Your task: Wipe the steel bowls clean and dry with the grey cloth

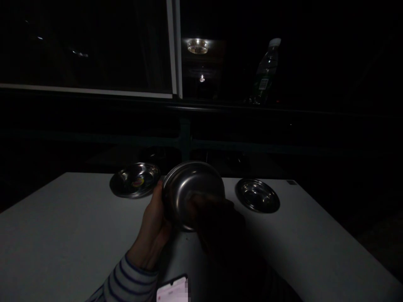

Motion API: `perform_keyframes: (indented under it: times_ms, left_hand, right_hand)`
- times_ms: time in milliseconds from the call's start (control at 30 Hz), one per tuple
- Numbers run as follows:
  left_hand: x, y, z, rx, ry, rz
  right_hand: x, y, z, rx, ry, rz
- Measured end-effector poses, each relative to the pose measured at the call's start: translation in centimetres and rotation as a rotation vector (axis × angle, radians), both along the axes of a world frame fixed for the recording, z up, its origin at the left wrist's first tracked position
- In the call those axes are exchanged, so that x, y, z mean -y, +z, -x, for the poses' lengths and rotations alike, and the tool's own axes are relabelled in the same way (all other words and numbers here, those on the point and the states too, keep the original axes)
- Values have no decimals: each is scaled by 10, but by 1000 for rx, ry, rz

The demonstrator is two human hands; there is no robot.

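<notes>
My left hand (153,224) grips a steel bowl (189,186) by its left rim and holds it tilted above the white table (63,235), its outer bottom turned toward me. My right hand (217,226) is a dark shape pressed against the bowl's lower right side; its fingers are lost in shadow. Two steel plates lie on the table behind the bowl: one at the left (134,179) with a small coloured sticker in it, one at the right (257,195).
A phone (172,290) with a lit screen lies at the near edge by my striped sleeve. A plastic water bottle (267,71) stands on a dark ledge by the window. The room is very dark, with a ceiling lamp reflected in the glass.
</notes>
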State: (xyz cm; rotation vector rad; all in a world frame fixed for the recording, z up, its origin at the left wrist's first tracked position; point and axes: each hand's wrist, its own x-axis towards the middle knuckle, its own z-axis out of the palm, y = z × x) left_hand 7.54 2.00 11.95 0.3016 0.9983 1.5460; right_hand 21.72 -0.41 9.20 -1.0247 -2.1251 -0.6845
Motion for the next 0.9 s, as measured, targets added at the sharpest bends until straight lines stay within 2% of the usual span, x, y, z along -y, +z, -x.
perform_keyframes:
  times_ms: [167, 267, 400, 533, 667, 800, 900]
  left_hand:
    - [-1, -3, 1, -17, -1, -9]
    - [-2, -3, 1, -14, -4, -12]
    - [-2, -4, 2, -10, -21, -45]
    - [-3, -4, 2, -19, -39, -43]
    - [-3, -3, 1, 6, -79, -65]
    - [-4, -4, 2, 19, -54, -57]
    - [-4, -7, 3, 15, -59, -65]
  right_hand:
    - [-3, 1, -1, -63, 15, -56]
    - [-3, 2, 0, -8, 33, -24]
    - [-1, 3, 2, -64, -10, -57]
    - [1, 2, 2, 3, 17, 7]
    - [-2, 4, 1, -78, 14, -35]
    - [-2, 4, 2, -22, 67, 1]
    - [-1, 5, 3, -71, 36, -28]
